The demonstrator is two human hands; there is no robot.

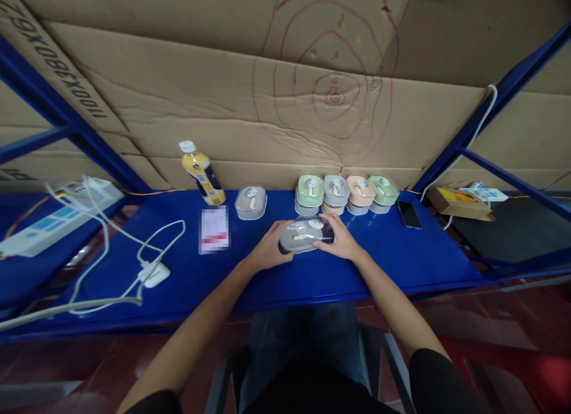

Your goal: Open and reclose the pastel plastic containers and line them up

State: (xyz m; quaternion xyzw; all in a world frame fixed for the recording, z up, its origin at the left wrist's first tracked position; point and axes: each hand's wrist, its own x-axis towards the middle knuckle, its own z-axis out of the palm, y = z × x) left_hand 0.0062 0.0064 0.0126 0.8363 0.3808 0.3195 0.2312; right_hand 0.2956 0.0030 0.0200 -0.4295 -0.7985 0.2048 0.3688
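Left hand (269, 251) and right hand (338, 237) both narrow and cupped, holding one oval plastic case (307, 231) between them, at the front middle of a blue steel shelf (276, 289). Whether resting on the shelf or just above it: impossible to tell from this view. Left hand against the case's left end, right hand arched over its right end, with fingertips (328, 226) reaching onto the clear lid. Under that lid, a small cream-coloured piece, and near the top edge, a round label. At the right end, a dark area, partly hidden and too unclear to name.

For a sound hold, probably best: even pressure from both sides, palms at the ends, fingers off the label. Some risk of slipping with a squeeze at one end only, given the smooth shell. Also worthwhile: a level hold, for the sake of the cream piece inside.

Toward top centre, a row of cases with green, grey and peach lids (345, 194), stacked two high, and left of that row, a lone grey case (250, 202). Farther left, a drink bottle with a yellow label (201, 173) and a blurred paper slip (214, 229). At right, a black smartphone (409, 214). At far left, a white power strip (57, 220) and a plug charger (154, 275) amid white cables.
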